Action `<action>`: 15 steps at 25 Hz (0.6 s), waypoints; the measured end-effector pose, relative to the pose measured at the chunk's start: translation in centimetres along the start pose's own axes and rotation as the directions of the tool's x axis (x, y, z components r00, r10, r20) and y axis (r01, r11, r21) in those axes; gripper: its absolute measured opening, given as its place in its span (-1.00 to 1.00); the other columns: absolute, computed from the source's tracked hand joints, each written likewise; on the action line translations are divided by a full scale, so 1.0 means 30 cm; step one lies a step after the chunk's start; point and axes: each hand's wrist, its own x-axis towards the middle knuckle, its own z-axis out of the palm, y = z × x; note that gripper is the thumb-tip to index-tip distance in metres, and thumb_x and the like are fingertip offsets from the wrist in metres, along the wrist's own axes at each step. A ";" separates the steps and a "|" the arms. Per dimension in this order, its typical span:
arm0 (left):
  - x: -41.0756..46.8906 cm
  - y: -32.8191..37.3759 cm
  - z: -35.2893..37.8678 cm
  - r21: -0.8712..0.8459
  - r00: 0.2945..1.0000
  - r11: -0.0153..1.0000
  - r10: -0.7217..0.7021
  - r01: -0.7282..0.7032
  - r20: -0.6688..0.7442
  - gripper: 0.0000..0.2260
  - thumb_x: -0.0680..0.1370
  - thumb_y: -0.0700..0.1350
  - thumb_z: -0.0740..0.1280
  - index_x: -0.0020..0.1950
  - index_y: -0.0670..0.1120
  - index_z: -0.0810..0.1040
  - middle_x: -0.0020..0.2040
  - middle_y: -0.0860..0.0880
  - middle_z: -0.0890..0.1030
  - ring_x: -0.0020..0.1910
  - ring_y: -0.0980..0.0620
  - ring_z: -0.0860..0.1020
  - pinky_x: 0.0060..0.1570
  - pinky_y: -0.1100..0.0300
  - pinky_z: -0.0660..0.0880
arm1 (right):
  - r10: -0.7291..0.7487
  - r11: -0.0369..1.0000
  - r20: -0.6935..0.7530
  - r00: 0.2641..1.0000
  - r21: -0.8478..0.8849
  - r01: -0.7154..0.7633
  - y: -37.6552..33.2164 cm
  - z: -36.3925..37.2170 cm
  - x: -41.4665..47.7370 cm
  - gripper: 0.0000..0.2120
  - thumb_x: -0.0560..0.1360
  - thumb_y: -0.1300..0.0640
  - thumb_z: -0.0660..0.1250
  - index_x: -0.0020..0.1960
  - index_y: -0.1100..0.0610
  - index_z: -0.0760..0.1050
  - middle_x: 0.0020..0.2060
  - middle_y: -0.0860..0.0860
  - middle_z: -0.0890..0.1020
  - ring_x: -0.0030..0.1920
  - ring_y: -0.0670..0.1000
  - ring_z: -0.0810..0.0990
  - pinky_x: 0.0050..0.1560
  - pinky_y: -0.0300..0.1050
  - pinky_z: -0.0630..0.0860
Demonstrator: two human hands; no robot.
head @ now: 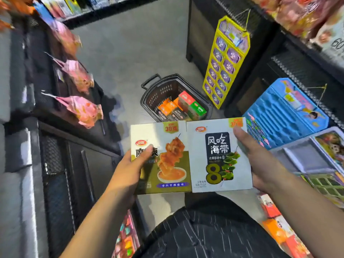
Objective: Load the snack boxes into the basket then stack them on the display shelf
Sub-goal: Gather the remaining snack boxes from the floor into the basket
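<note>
Aisle floor (130, 43) held the basket (146, 101) w/ some boxes (184, 107) inside, and I saw left hand (130, 164) gripping a brown snack box (167, 164), right hand (260, 164) gripping a white snack box (214, 161), edges touching, short of it, prob. so both go in together.

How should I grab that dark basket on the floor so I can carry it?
Probably by the handle, the dark loop that sticks out past the rim at the far end of the basket. Reach down from above at that end and curl your fingers under the bar. The body is wide and has snack boxes inside, so squeezing its sides would likely slip.
</note>
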 end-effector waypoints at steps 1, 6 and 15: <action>0.062 0.038 0.010 -0.002 1.000 1.000 0.005 -0.005 -0.010 -0.79 0.49 0.04 0.39 0.07 0.00 0.58 -0.21 0.05 0.73 -0.29 0.04 0.70 -0.30 0.15 0.60 | 0.004 1.000 -0.014 1.000 0.001 -0.004 -0.034 0.007 0.071 0.07 -0.03 -0.26 0.65 0.39 0.04 0.40 0.15 0.18 0.65 0.12 0.25 0.64 0.03 0.27 0.59; 0.378 0.283 0.083 -0.031 1.000 0.999 0.018 -0.019 -0.016 -0.63 0.38 0.05 0.41 0.14 -0.02 0.58 -0.07 -0.04 0.73 -0.18 -0.04 0.70 -0.06 -0.04 0.60 | 0.000 0.999 0.004 1.000 -0.040 0.000 -0.323 0.078 0.434 -0.32 0.28 -0.09 0.44 0.35 0.10 0.43 0.06 0.16 0.69 0.02 0.19 0.69 0.00 0.19 0.60; 0.848 0.550 0.132 0.009 0.994 0.995 -0.101 0.101 0.051 -0.58 0.34 -0.02 0.46 0.19 -0.04 0.57 0.00 -0.10 0.71 -0.14 -0.10 0.69 -0.14 -0.07 0.61 | 0.054 0.993 0.072 0.996 -0.113 -0.045 -0.632 0.093 0.857 -0.26 0.12 0.14 0.58 0.28 0.12 0.47 0.01 0.10 0.71 0.00 0.11 0.69 -0.02 0.04 0.62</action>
